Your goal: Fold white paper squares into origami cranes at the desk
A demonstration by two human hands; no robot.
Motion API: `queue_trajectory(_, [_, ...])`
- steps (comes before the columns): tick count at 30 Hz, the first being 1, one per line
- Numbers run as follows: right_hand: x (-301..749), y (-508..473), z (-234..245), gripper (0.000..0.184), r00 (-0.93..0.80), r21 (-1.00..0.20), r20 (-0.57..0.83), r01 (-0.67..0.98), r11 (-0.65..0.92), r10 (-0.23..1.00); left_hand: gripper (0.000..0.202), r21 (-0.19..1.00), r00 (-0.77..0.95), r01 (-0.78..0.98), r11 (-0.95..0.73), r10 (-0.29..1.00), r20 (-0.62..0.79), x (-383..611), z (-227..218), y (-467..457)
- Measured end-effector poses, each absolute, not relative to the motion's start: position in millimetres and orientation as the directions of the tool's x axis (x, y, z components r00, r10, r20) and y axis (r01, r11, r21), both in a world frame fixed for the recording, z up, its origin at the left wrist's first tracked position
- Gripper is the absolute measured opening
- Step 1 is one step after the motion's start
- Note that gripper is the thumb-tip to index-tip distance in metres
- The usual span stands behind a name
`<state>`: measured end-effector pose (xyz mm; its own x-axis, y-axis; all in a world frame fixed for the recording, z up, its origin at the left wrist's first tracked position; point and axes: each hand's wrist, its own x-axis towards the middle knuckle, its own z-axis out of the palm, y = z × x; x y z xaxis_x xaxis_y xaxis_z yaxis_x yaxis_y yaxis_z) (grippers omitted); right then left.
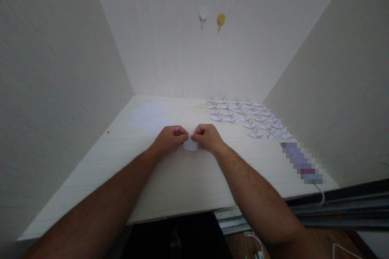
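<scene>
A light pinch from both sides

The pale back wall [173, 48] rises behind a white table [170, 186], where the person's forearms reach in from the near edge. On the far left of the tabletop lie loose white sheets [152, 115], overlapping; on the far right, folded paper birds [241, 112] stand in close rows. Nearer than the birds, by the right edge, is a pixelated object [296, 158] with a cable.

The left hand [172, 136] and right hand [208, 135] come near each other at mid-table, each narrowed to a pinch of thumb and fingers. Between them is the small white paper [191, 144], gripped along its upper part, its lower edge showing below the fingertips. How its layers lie is too small to tell.

Paper this small probably rewards even pressure: both pinches level, edges matched before any crease is pressed, and fingertips kept close so that it neither twists nor slips. Resting it against the tabletop would likely steady it.
</scene>
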<state>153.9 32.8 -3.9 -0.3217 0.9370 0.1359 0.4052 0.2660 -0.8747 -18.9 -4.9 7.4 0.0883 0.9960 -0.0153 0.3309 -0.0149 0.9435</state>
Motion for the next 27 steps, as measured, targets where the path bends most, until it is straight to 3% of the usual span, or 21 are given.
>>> queue_trajectory(15, [153.2,31.6,-3.1,0.009,-0.312,-0.864,0.139,0.425,0.269,0.940,0.015,0.916,0.043,0.395,-0.072,0.997,0.060,-16.6,8.8,-6.0])
queue_trajectory(20, [154.3,32.8,-5.4,0.019,-0.345,-0.870,0.133,0.409,0.276,0.929,0.016,0.926,0.001,0.363,-0.106,0.994,0.113,-18.5,7.0,-4.8])
queue_trajectory(27, [157.8,30.5,2.7,0.029,-0.367,-0.817,0.238,0.424,0.389,0.899,0.016,0.931,-0.061,0.349,-0.108,0.989,0.138,-21.5,9.6,-5.3])
